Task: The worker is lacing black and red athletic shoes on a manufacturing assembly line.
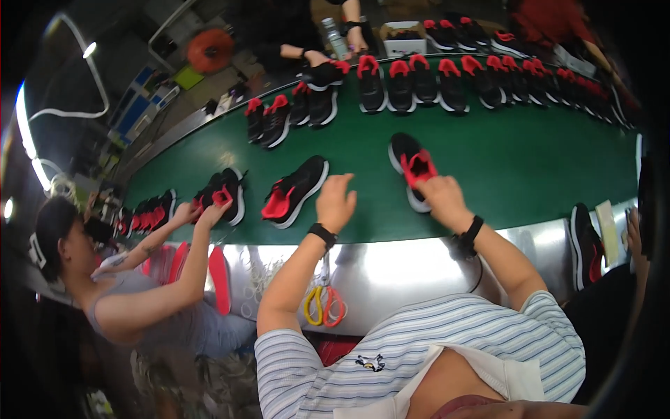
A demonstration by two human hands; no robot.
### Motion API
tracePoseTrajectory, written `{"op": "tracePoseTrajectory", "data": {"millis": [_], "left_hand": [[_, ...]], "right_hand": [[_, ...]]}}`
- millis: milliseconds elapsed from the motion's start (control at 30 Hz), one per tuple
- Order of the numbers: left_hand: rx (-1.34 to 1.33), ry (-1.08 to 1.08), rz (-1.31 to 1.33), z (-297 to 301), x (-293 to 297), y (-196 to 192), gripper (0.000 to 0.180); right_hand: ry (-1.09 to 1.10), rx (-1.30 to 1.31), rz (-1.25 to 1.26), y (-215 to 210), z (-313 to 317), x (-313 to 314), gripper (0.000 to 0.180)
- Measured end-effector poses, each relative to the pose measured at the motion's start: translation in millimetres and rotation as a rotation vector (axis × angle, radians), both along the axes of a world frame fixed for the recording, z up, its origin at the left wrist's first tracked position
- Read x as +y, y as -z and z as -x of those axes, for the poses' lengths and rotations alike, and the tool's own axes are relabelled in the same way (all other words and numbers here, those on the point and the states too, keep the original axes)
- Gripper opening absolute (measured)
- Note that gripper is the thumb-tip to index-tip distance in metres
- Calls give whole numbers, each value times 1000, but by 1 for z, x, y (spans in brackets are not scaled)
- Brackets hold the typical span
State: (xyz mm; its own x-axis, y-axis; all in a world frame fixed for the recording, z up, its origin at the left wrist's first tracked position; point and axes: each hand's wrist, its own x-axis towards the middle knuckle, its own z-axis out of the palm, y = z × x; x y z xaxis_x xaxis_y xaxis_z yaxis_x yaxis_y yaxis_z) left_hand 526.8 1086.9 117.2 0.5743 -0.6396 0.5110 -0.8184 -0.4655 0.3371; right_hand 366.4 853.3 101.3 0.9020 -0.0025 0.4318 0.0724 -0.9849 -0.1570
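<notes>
My right hand [445,202] grips the heel end of a black sneaker [403,148] with a red lining and white sole, its toe pointing away from me over the green belt. Wrapped fingers hide part of the heel. To the left, my left hand [336,204] is held over the belt with nothing in it, fingers loosely bent and thumb apart. Just left of that hand lies another black sneaker [301,183], tilted on its side so the white sole edge faces right. Both my wrists wear black bands.
Beyond the green belt [279,157], several matching sneakers [401,87] stand in a row. At left, a co-worker's hands [209,209] handle a sneaker; another person's hands [317,58] work across the belt. Yellow-and-red-handled scissors [324,307] and red insoles [220,279] lie by the metal edge [405,272].
</notes>
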Motion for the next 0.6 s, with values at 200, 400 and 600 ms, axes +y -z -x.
{"op": "tracePoseTrajectory", "data": {"millis": [200, 400, 600], "left_hand": [[50, -639, -235, -61, 146, 35, 35], [7, -410, -482, -69, 119, 49, 21], [268, 39, 156, 9, 12, 48, 14]], "right_hand": [[54, -122, -73, 12, -23, 8, 44], [-301, 159, -345, 13, -44, 58, 39], [-317, -82, -462, -8, -105, 93, 36]]}}
